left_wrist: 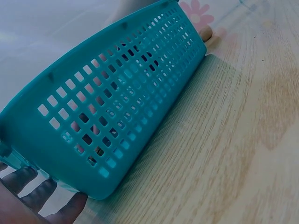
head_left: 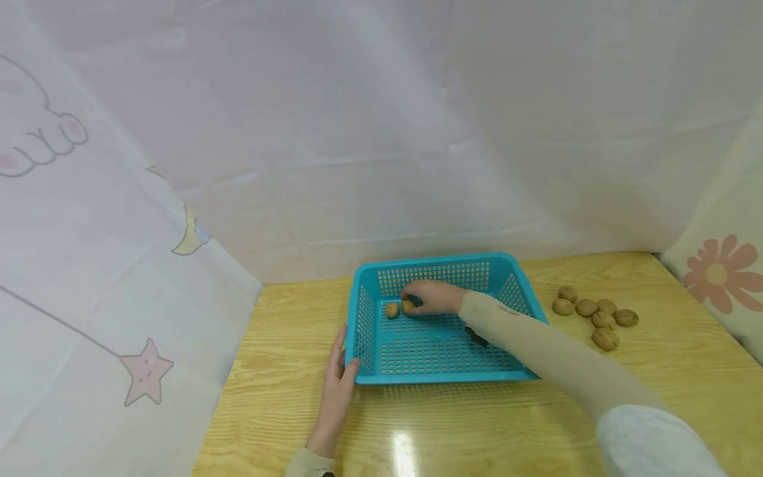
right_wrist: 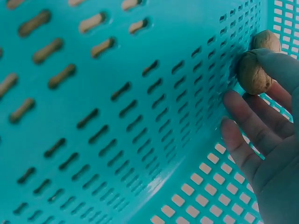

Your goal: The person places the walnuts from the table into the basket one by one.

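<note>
A blue plastic basket (head_left: 441, 379) with slotted walls sits on the wooden table. Inside it, my right hand (head_left: 434, 296) reaches to the far left part and holds a walnut (head_left: 407, 307). The right wrist view shows the thumb on that walnut (right_wrist: 252, 74), with some fingers extended below it. Close beside it is a second walnut (head_left: 391, 310), partly covered in the right wrist view. My left hand (head_left: 338, 391) touches the outside of the basket at its near left corner. In the left wrist view its fingertips (left_wrist: 74, 205) rest against the basket wall, the thumb out of sight.
Several walnuts (head_left: 603, 319) lie in a loose group on the table (head_left: 286, 371) right of the basket. A pale cloth (head_left: 381, 132) with printed figures hangs behind the table and along its sides. My right forearm crosses over the basket's right part.
</note>
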Demonstrator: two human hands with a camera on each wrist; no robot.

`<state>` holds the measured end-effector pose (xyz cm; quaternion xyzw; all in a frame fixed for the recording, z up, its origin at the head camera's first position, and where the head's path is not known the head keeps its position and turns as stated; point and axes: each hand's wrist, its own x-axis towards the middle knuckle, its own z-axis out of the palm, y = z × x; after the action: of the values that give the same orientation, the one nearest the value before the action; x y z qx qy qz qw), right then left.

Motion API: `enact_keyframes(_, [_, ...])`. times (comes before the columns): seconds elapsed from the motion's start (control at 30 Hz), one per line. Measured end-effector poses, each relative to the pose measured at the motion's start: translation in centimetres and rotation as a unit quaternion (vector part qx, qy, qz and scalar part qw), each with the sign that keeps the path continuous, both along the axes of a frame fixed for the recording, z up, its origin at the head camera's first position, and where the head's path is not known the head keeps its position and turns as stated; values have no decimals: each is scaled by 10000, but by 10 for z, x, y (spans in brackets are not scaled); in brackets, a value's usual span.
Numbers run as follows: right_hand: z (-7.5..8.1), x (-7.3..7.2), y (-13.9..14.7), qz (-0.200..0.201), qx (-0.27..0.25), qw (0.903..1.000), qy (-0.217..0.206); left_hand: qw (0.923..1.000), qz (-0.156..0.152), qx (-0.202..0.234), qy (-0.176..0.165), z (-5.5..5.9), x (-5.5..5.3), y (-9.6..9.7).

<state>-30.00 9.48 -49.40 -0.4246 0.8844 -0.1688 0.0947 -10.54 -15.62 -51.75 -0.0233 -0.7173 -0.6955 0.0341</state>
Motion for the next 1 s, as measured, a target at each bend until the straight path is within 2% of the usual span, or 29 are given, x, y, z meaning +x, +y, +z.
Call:
enact_keyframes(0.3, [7, 3, 8, -10, 126, 9999, -106, 10000, 47, -40, 7, -1, 0, 1])
enact_keyframes(0.67, [40, 13, 39, -51, -41, 9994, -342, 9997, 223, -74, 8, -1, -1, 2])
enact_keyframes(0.8, [56, 24, 52, -119, -152, 9991, -378, 9997, 235, -66, 6, -1, -1, 1])
enact_keyframes(1.0, [79, 49, 77, -202, -274, 9992, -205, 9998, 170, -23, 49, -1, -1, 2])
